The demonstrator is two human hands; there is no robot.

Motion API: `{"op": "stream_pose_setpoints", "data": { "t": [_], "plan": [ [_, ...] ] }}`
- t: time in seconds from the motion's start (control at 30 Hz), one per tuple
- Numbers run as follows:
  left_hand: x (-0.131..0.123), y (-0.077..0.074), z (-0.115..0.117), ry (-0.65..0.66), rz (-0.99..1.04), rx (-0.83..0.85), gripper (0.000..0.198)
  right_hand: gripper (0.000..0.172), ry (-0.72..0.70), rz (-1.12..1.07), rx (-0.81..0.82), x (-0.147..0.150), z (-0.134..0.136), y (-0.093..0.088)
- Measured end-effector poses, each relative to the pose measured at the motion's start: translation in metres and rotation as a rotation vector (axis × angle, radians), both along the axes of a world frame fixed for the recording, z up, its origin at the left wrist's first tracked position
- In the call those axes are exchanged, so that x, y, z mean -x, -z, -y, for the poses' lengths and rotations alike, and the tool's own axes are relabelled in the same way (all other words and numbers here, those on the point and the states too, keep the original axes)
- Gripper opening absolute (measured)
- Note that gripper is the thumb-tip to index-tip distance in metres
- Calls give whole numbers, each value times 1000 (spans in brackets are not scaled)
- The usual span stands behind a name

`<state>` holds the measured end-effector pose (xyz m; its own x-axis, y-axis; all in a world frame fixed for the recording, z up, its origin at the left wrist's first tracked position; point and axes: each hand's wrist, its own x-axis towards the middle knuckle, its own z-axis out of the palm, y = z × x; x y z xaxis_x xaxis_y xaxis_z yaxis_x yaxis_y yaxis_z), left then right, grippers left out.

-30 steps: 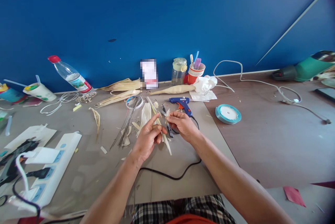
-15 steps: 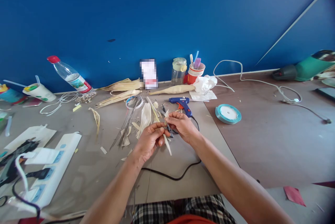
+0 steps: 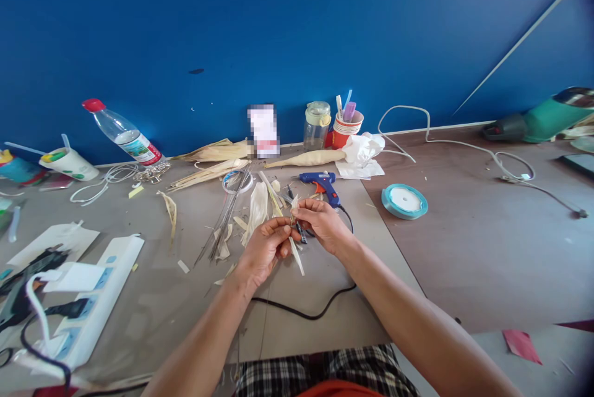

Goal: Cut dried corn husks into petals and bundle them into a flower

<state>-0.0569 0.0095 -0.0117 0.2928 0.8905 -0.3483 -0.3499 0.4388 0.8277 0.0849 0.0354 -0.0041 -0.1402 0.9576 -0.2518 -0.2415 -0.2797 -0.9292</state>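
Note:
Both hands meet over the middle of the table, fingers pinched on a narrow pale strip of dried corn husk (image 3: 297, 258). My left hand (image 3: 265, 247) grips its lower part, and the loose end hangs below the fingers. Thumb and fingertips of my right hand (image 3: 322, 221) pinch the upper end, close above the left fingertips. What lies between the fingertips is partly hidden. Just beyond my right hand lies a blue glue gun (image 3: 321, 185) with an orange trigger. Left of my hands are loose husk pieces (image 3: 258, 206) and a bundle of thin wires (image 3: 228, 217).
A teal ribbon roll (image 3: 404, 201) lies to the right. Along the wall stand a glass jar (image 3: 317, 128), red paper cups (image 3: 347, 132) and a tilted plastic bottle (image 3: 127, 134). A white power strip (image 3: 106, 298) lies at the left. The black cord (image 3: 315, 316) loops below my hands.
Almost nothing differs. Both hands stay together on the husk strip, with only a very slight shift of the right fingers.

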Motion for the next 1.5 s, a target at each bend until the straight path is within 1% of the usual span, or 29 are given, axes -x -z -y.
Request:
{"op": "stream_pose_setpoints", "data": {
  "t": [0.43, 0.67, 0.97, 1.27, 1.5],
  "plan": [
    [-1, 2, 1, -18, -1, 9, 25, 23, -7, 4, -17, 1, -1, 3],
    [-2, 0, 1, -14, 21, 33, 25, 21, -6, 9, -14, 2, -1, 7],
    [-2, 4, 1, 14, 101, 34, 24, 22, 3, 8, -16, 2, -1, 5],
    [-5, 2, 2, -31, 2, 3, 27, 23, -6, 8, -38, 2, -1, 9],
    [-5, 3, -2, -56, -30, 5, 23, 21, -18, 15, -33, 3, 1, 5]
  ]
}}
